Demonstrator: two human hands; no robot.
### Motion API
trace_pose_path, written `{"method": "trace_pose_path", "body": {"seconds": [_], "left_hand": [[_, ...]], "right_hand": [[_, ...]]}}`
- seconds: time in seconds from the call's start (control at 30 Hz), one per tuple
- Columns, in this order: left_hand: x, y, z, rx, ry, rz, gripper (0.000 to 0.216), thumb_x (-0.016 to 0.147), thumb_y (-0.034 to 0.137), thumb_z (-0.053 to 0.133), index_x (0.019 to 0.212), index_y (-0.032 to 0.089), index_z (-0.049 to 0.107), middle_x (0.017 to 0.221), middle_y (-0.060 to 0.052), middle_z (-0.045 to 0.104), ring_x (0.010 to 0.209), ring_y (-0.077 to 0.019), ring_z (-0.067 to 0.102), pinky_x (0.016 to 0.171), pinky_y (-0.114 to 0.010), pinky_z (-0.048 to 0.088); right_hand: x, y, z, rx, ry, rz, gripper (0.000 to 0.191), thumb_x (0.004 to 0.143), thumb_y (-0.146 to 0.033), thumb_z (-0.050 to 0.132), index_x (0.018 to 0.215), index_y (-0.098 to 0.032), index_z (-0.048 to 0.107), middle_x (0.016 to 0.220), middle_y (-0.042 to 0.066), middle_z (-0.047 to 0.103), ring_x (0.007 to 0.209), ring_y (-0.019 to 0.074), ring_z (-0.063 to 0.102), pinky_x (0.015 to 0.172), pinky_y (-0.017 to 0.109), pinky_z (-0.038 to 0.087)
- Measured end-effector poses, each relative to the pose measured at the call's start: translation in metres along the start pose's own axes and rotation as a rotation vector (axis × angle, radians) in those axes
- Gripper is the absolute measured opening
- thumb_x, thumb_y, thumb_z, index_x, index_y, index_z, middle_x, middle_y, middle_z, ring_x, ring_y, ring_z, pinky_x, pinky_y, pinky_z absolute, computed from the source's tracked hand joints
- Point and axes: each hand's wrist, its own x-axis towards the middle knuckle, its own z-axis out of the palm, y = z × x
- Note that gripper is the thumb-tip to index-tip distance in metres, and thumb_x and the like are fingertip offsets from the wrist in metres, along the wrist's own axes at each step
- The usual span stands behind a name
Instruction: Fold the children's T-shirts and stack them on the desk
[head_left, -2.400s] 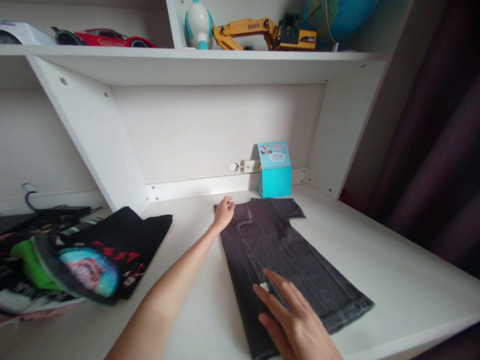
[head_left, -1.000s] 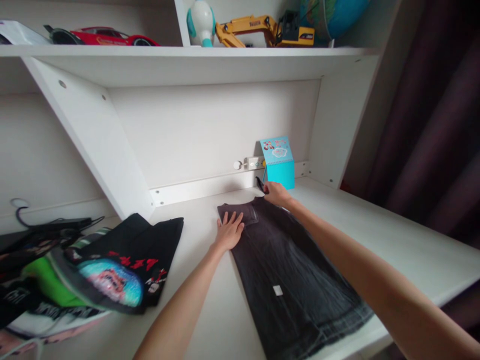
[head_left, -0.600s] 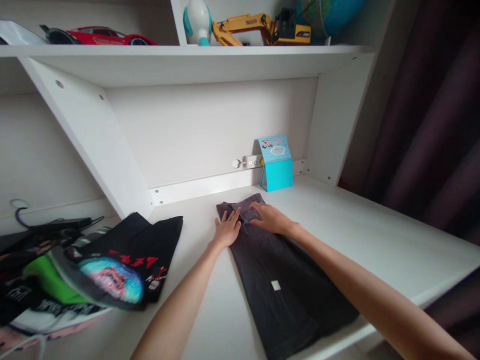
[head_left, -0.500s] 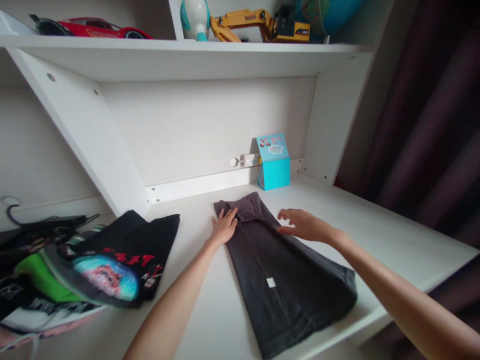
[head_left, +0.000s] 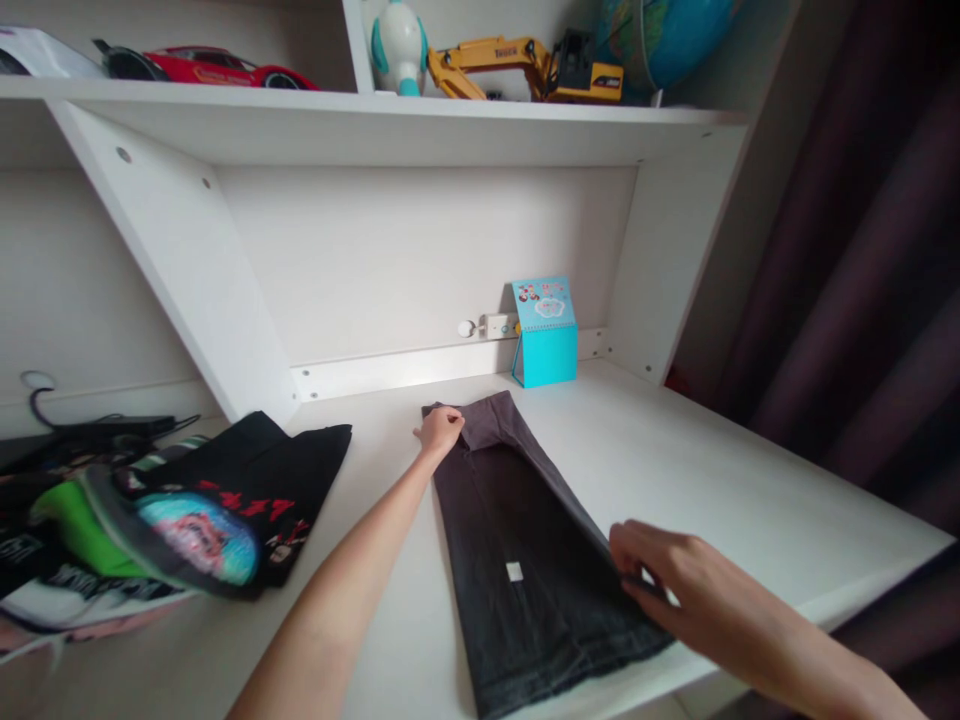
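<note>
A dark grey T-shirt (head_left: 517, 520) lies on the white desk (head_left: 675, 470), folded lengthwise into a narrow strip with a small white label showing. My left hand (head_left: 439, 430) grips the collar end of the shirt at the far side, fingers curled on the fabric. My right hand (head_left: 667, 580) pinches the shirt's right edge near the hem, close to the desk's front edge.
A heap of printed black and green clothes (head_left: 172, 520) lies at the left. A turquoise desk calendar (head_left: 545, 335) stands at the back by a wall socket (head_left: 495, 327). The shelf above holds a red toy car (head_left: 214, 70), a yellow toy excavator (head_left: 525, 68) and a globe (head_left: 667, 35). Dark curtains (head_left: 862, 300) hang at the right.
My right hand folded the right sleeve inward, then slid back along the shirt's right edge to the hem end. My left hand stayed at the collar and curled its fingers.
</note>
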Motion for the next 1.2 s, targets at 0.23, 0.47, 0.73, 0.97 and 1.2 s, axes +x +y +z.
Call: {"method": "trace_pose_path", "body": {"seconds": [0.23, 0.47, 0.73, 0.97, 1.2], "left_hand": [[-0.007, 0.000, -0.004, 0.151, 0.005, 0.151, 0.026, 0.079, 0.027, 0.054, 0.102, 0.020, 0.062, 0.117, -0.011, 0.055, 0.107, -0.0246, 0.051, 0.094, -0.040, 0.034], [-0.013, 0.005, 0.020, 0.360, -0.175, 0.330, 0.055, 0.086, 0.044, 0.037, 0.136, 0.022, 0.034, 0.146, -0.009, 0.022, 0.134, -0.0312, 0.014, 0.105, -0.048, 0.017], [0.010, 0.007, 0.013, 0.487, -0.353, 0.275, 0.067, 0.075, 0.065, 0.038, 0.134, 0.034, 0.035, 0.145, -0.007, 0.027, 0.131, -0.0385, 0.019, 0.097, -0.062, 0.018], [0.011, -0.017, 0.022, 0.474, -0.136, 0.122, 0.084, 0.069, 0.080, 0.023, 0.138, 0.031, 0.029, 0.149, -0.008, 0.013, 0.132, -0.0428, 0.006, 0.103, -0.054, 0.012], [0.008, -0.017, 0.024, 0.508, -0.100, 0.082, 0.094, 0.065, 0.084, 0.021, 0.140, 0.027, 0.024, 0.148, -0.012, 0.013, 0.132, -0.0429, 0.006, 0.102, -0.052, 0.013]], "right_hand": [[0.033, -0.012, -0.029, 0.263, -0.272, -0.222, 0.030, 0.088, -0.038, 0.041, 0.107, -0.023, 0.060, 0.096, 0.005, 0.065, 0.087, 0.0162, 0.061, 0.075, 0.026, 0.048], [0.170, 0.045, 0.052, -0.121, 0.097, -0.233, 0.055, 0.091, -0.040, 0.030, 0.134, -0.007, 0.037, 0.142, 0.015, 0.028, 0.132, 0.0243, 0.023, 0.107, 0.039, 0.026], [0.258, 0.047, 0.062, -0.171, 0.086, -0.081, 0.047, 0.093, -0.031, 0.022, 0.133, -0.012, 0.039, 0.140, 0.010, 0.035, 0.131, 0.0203, 0.025, 0.105, 0.037, 0.024], [0.295, 0.055, 0.085, -0.156, 0.047, 0.101, 0.065, 0.090, -0.051, 0.027, 0.141, -0.011, 0.023, 0.146, 0.014, 0.019, 0.135, 0.0273, 0.012, 0.104, 0.045, 0.019], [0.272, 0.057, 0.073, -0.131, -0.042, 0.112, 0.073, 0.087, -0.060, 0.022, 0.143, -0.013, 0.017, 0.148, 0.013, 0.012, 0.136, 0.0247, 0.007, 0.107, 0.043, 0.014]]}}
